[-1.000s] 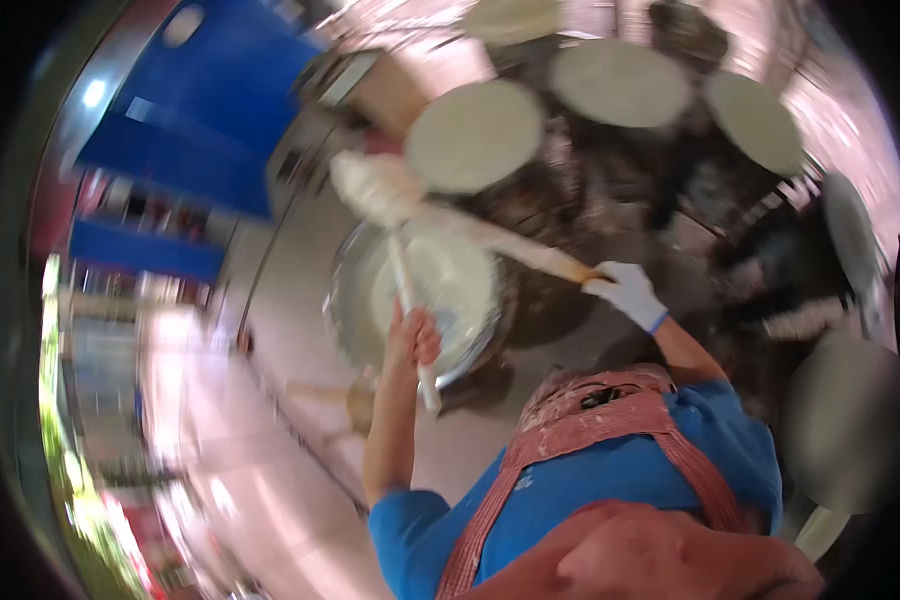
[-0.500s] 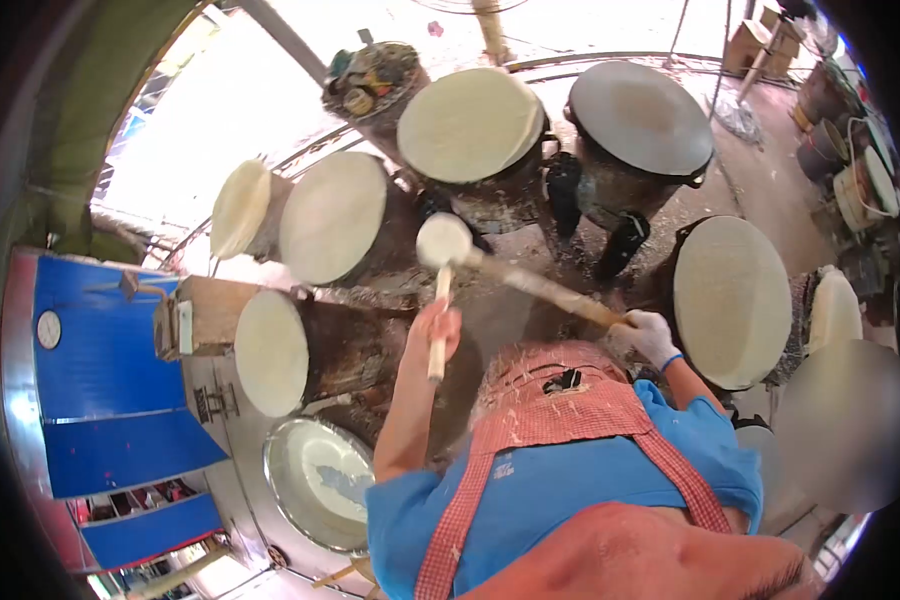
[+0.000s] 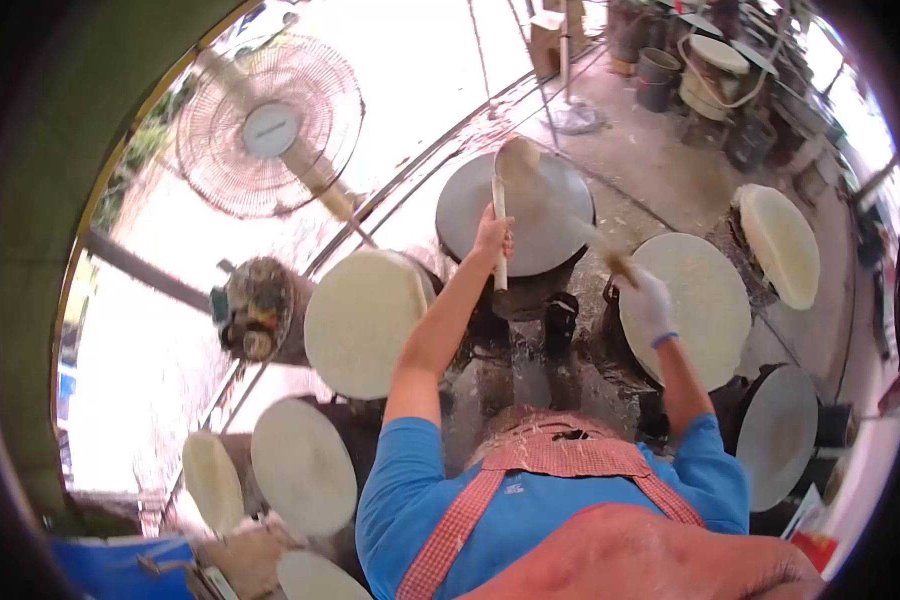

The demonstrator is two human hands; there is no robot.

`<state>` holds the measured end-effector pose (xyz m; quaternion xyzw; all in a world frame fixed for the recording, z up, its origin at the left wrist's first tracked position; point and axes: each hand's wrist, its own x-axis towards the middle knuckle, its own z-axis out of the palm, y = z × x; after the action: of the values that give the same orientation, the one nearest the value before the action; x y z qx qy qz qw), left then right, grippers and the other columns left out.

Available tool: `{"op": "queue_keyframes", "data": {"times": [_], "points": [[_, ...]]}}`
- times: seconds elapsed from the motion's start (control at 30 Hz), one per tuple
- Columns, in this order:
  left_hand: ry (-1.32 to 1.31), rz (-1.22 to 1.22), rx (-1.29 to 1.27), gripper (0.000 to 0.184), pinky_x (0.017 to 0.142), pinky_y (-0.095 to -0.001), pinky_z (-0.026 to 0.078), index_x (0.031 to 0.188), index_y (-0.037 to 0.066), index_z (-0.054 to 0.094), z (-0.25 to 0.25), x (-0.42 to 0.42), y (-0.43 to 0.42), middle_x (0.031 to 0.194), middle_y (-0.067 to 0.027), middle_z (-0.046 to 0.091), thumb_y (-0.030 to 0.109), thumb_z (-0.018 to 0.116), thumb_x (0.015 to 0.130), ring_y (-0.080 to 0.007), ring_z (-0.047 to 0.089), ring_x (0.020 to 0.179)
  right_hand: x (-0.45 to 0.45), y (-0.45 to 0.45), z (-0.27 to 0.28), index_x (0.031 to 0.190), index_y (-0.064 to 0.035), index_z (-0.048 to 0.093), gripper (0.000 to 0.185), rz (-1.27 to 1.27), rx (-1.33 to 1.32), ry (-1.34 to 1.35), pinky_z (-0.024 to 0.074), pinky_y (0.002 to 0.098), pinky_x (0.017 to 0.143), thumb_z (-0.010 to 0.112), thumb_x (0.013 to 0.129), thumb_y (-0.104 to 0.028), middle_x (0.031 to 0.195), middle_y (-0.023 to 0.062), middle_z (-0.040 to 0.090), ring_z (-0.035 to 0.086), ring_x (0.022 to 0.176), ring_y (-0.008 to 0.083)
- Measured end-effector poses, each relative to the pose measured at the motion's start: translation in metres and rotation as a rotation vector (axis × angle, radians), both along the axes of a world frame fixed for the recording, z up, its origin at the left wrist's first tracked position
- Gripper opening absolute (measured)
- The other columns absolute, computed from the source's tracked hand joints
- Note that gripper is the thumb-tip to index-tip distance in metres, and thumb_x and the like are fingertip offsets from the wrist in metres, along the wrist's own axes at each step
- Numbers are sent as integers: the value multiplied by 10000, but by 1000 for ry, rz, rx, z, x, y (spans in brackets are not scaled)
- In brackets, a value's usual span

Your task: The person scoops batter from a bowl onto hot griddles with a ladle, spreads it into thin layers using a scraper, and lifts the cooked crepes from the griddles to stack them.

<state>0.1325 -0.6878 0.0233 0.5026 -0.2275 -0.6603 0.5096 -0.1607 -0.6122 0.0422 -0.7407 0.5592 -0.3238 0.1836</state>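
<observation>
My left hand (image 3: 494,238) is closed around the light handle of a ladle (image 3: 517,160), whose round bowl is over the far side of a bare grey round griddle (image 3: 470,215). My right hand (image 3: 647,308), in a white glove, grips a wooden-handled tool (image 3: 618,262). Motion blurs that tool, and its head cannot be made out. Just beneath the gloved hand is a griddle covered by a pale round sheet (image 3: 705,300). Another pale sheet (image 3: 363,325) covers the griddle left of my left forearm.
More round griddles stand around me, including one (image 3: 303,465) at left and a grey one (image 3: 778,437) at right. A thick pale sheet (image 3: 782,245) lies further right. Beyond are a large fan (image 3: 270,130), a cluttered drum (image 3: 260,305) and a lidded bucket (image 3: 712,85).
The view has swung right, bringing the fan into sight. Both hands have moved from the gap between the griddles to the bare grey griddle and its right-hand neighbour, still holding their tools.
</observation>
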Motion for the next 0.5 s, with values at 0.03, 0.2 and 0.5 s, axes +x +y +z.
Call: {"op": "queue_keyframes", "data": {"times": [0.03, 0.2, 0.5], "points": [[-81, -14, -21, 354, 296, -308, 338, 1073, 191, 356, -29, 0, -21, 529, -42, 376, 57, 505, 781, -164, 385, 342, 22, 0, 10, 1062, -42, 574, 328, -90, 140, 241, 457, 327, 680, 560, 800, -239, 830, 163, 631, 616, 785, 264], [-1166, 152, -184, 570, 517, -386, 473, 1269, 240, 305, -79, 33, -61, 678, -151, 549, 59, 464, 752, -297, 570, 559, 22, -53, -58, 1016, -39, 608, 287, -116, 187, 86, 449, 312, 636, 584, 770, -187, 778, 108, 645, 609, 717, 187], [-1376, 175, -379, 691, 740, -418, 461, 1363, 199, 192, -42, 78, -62, 1143, -170, 504, 68, 457, 739, -335, 580, 860, 77, -80, -93, 1019, 15, 594, 312, -253, 191, 150, 446, 287, 667, 566, 782, -186, 831, 29, 649, 570, 730, 130]]}}
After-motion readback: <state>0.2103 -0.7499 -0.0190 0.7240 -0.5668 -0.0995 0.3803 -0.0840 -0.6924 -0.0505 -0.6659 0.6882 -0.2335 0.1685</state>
